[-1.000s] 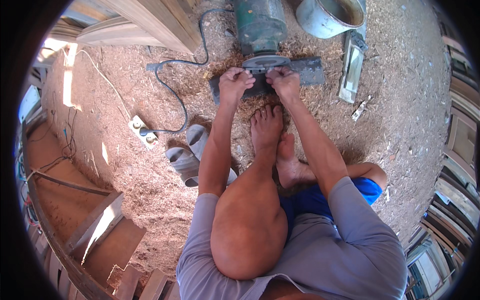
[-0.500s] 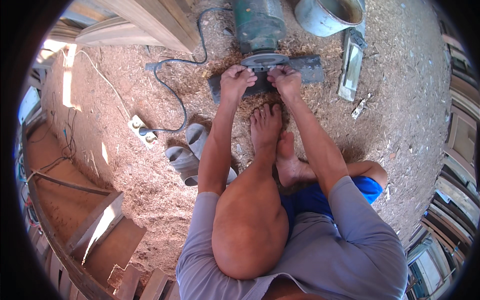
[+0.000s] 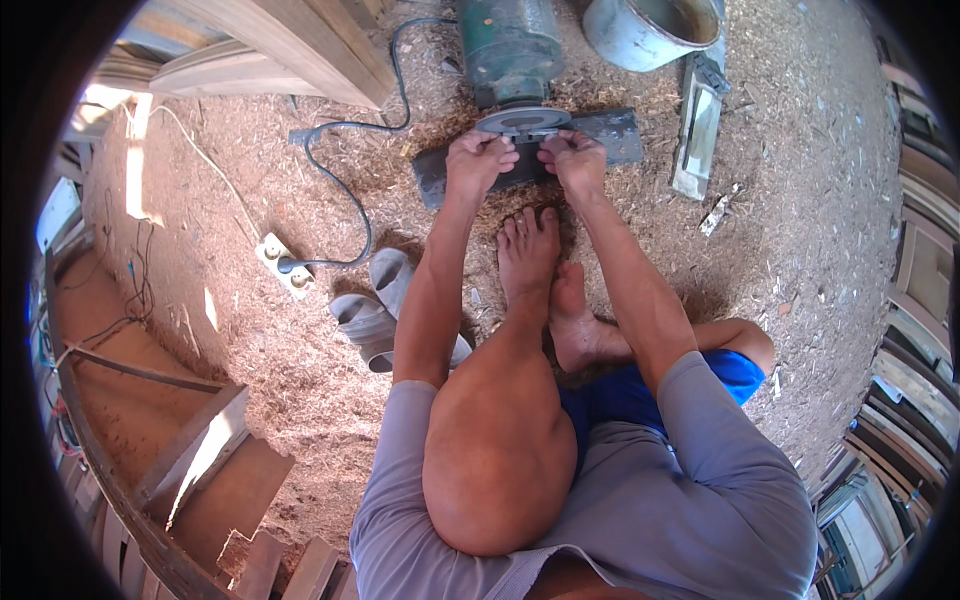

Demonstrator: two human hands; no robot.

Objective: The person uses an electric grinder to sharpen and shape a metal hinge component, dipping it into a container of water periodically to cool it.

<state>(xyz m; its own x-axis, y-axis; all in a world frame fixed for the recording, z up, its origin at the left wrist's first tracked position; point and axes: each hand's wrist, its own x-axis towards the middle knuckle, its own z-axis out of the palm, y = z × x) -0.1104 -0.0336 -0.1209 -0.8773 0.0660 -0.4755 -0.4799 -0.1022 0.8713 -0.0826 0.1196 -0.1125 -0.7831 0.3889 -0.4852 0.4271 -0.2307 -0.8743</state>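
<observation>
A green bench grinder [image 3: 510,45] stands on the ground at the top, its grey grinding disc [image 3: 522,121] facing me. At the disc's lower edge, my left hand [image 3: 480,160] and my right hand [image 3: 574,162] are both closed in a pinch. Between their fingertips runs a thin metal-looking strip [image 3: 530,136], held level against or very close to the disc; its exact kind is too small to make out. Beneath the hands lies a dark flat board [image 3: 510,172], slanting up to the right under the grinder.
A pale metal pot [image 3: 640,35] and a wooden bar with a metal fitting [image 3: 697,140] lie right of the grinder. Its cable [image 3: 335,180] runs to a white socket strip [image 3: 284,264] on the left. Grey slippers [image 3: 365,325] sit beside my bare foot [image 3: 530,250]. Wood shavings cover the ground.
Both hands stay pinched at the disc with almost no movement. The whole view has shifted slightly, so the grinder and pot appear a little farther left.
</observation>
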